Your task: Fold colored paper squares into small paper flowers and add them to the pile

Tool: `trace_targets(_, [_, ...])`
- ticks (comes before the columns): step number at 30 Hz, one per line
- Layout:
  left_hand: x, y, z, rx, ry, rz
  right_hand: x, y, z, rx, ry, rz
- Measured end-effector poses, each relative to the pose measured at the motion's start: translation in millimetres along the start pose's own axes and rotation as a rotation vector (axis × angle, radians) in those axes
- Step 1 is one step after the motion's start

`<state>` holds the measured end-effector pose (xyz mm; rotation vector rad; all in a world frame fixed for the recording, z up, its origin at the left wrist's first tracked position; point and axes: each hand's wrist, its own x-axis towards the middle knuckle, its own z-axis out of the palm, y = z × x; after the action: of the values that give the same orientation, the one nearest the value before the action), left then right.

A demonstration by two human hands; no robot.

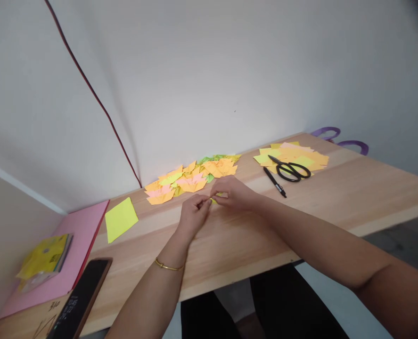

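Observation:
My left hand (194,213) and my right hand (232,193) meet over the middle of the wooden table (300,221). Both pinch a small yellow-green piece of paper (214,200) between their fingertips; most of it is hidden by the fingers. Just behind the hands lies a heap of folded orange, pink and green paper shapes (191,178) against the wall.
A loose yellow square sheet (120,219) lies at left beside a pink sheet (70,254) bearing a yellow packet (44,261). A phone (81,296) lies at the near left edge. Black scissors (290,169) rest on a stack of paper squares (293,155); a black pen (274,181) lies beside them.

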<state>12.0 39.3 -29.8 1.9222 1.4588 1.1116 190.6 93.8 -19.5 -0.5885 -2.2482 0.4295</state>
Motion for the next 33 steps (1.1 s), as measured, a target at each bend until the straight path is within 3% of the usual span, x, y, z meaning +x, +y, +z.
trace_targets(10, [-1.4, 3.8, -0.9, 0.095, -0.005, 0.059, -0.4, -6.9, 3.9, -0.068, -0.062, 0.063])
trace_targets(15, [-0.9, 6.4, -2.5, 0.059, 0.018, 0.054, -1.9, 0.8, -2.3, -0.022, -0.042, 0.256])
trace_targets(19, [0.5, 3.1, -5.7, -0.050, 0.076, -0.061, 0.1, 9.7, -16.7, -0.038, 0.035, 0.393])
trace_targets(23, [3.1, -2.1, -4.2, -0.321, 0.156, -0.215, 1.6, 10.1, -25.7, 0.062, 0.146, 0.536])
trace_targets(28, [4.7, -4.1, 3.0, -0.553, 0.155, -0.235, -1.2, 3.0, -8.3, 0.405, -0.069, 0.464])
trace_targets(33, [1.9, -2.7, 3.8, -0.456, 0.025, -0.211, -3.3, -2.1, 10.3, 0.264, -0.040, 0.427])
